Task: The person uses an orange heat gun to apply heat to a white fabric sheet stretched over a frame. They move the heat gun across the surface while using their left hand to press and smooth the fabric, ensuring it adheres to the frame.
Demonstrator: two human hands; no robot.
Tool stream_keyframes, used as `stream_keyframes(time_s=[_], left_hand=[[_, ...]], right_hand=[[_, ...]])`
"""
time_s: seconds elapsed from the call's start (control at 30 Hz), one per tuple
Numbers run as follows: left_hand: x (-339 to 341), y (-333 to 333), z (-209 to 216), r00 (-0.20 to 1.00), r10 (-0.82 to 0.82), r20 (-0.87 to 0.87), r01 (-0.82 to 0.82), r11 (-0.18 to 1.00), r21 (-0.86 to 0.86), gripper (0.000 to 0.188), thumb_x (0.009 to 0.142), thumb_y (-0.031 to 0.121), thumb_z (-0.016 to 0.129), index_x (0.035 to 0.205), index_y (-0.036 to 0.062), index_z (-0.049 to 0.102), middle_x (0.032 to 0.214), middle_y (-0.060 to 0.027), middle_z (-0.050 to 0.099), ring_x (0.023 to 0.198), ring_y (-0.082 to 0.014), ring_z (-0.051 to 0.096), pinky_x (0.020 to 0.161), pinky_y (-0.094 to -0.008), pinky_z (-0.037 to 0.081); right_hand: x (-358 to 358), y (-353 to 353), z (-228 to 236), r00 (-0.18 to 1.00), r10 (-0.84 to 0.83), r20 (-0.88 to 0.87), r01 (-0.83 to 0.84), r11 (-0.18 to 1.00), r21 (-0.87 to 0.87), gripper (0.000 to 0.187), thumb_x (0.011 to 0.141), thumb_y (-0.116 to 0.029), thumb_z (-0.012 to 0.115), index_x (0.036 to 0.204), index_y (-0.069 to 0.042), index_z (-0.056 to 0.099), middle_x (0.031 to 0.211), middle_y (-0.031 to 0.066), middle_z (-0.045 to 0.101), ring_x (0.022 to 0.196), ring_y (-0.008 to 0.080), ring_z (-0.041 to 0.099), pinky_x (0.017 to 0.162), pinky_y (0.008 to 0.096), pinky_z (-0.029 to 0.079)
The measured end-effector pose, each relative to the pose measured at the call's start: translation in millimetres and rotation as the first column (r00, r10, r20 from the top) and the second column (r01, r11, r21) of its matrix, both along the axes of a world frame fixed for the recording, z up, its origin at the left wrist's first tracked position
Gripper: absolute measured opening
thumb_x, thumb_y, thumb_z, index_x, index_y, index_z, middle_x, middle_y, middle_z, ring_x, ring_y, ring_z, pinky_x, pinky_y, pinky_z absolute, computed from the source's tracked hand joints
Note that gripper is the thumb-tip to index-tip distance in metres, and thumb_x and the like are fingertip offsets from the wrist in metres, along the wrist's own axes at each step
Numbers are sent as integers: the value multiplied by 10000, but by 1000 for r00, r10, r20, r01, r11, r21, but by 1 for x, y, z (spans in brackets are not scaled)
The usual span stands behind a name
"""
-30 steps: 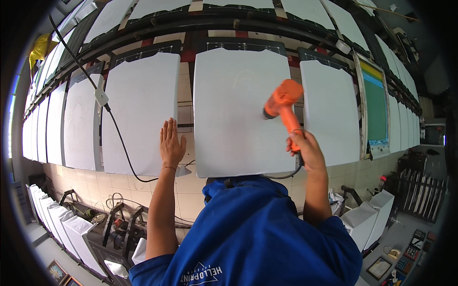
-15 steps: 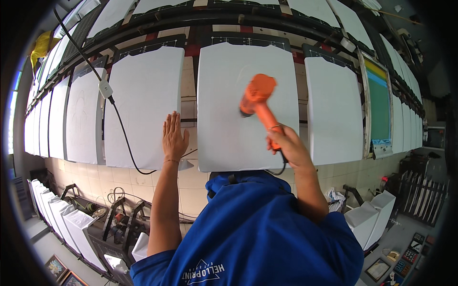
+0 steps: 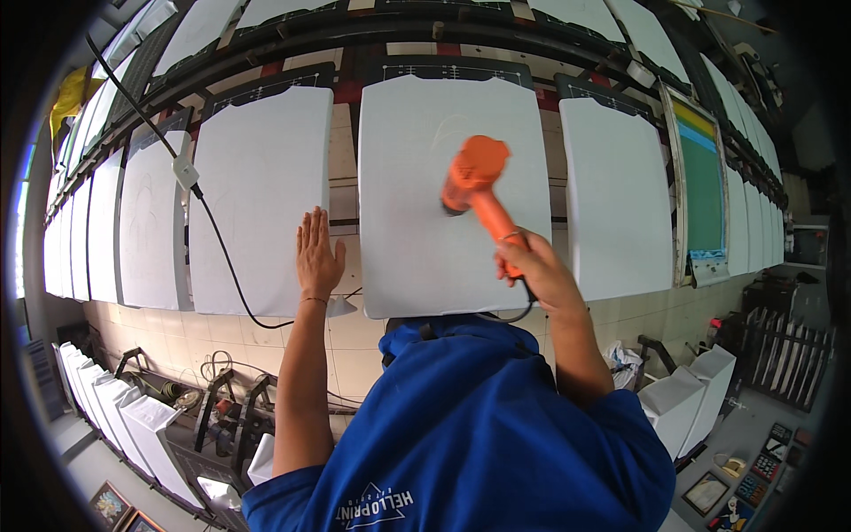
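An orange heat gun [image 3: 479,177] is gripped by its handle in my right hand [image 3: 541,270], over the white cloth on the middle board [image 3: 417,257]. Its dark nozzle points down and left at the cloth. The gun's black cord drops from the handle toward the board's near edge. My left hand [image 3: 318,257] lies flat, fingers straight and pointing away, at the right edge of the neighbouring white-covered board [image 3: 257,177]. Faint curved lines show on the middle cloth beyond the gun.
A black cable with a white connector [image 3: 185,172] hangs across the left board. To the right, a framed screen [image 3: 705,191] with green mesh stands over the boards. More white-covered boards [image 3: 620,195] run along both sides. Behind me is another row of white boards [image 3: 146,417].
The view has shifted slightly, so the boards sit a little further left. My left hand stays flat, and the heat gun remains over the middle board.
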State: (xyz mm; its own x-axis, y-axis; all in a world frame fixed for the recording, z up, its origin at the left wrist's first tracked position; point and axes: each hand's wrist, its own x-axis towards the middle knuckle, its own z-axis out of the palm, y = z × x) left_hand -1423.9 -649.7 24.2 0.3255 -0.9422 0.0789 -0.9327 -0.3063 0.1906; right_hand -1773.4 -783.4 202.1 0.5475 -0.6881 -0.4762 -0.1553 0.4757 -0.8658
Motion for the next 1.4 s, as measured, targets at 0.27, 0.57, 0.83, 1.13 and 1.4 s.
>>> stream_keyframes(time_s=[0.27,0.57,0.83,1.13,1.4], left_hand=[[0,1,2,1000,0,-2,0,1000,18,635,949,271,496,1506,44,291,1579,-111,280,1479,-282,202,1218,-424,164],[1,1,5,1000,12,-26,-11,999,35,619,949,261,491,1504,60,304,1583,-105,273,1482,-278,194,1219,-415,160],[1,1,7,999,5,-47,-5,1000,-13,602,943,243,488,1492,52,328,1566,-115,311,1469,-295,231,1210,-427,182],[-2,0,8,998,7,-57,-8,1000,-13,608,938,227,506,1491,47,327,1568,-110,306,1473,-288,221,1212,-423,174],[0,2,7,999,-12,-39,13,1000,12,632,945,232,500,1505,31,286,1582,-117,275,1483,-287,190,1218,-422,150]], right_hand=[[-77,2,13,928,-344,-140,334,938,-93,249,932,-249,620,1010,-18,569,792,37,587,666,114,587,537,237,459],[-27,7,6,989,-143,-44,143,990,5,303,941,-248,624,1089,4,545,824,56,597,683,117,584,554,251,467],[63,16,4,982,184,38,-187,977,104,328,931,-267,612,1095,10,548,850,40,581,710,103,572,596,250,465],[20,17,8,999,50,-2,-49,997,61,330,937,-284,620,1083,8,566,873,41,589,702,93,562,585,236,455],[-72,25,5,942,-317,-113,312,948,-58,277,943,-270,613,1033,-13,566,822,41,580,651,97,559,522,238,450]])
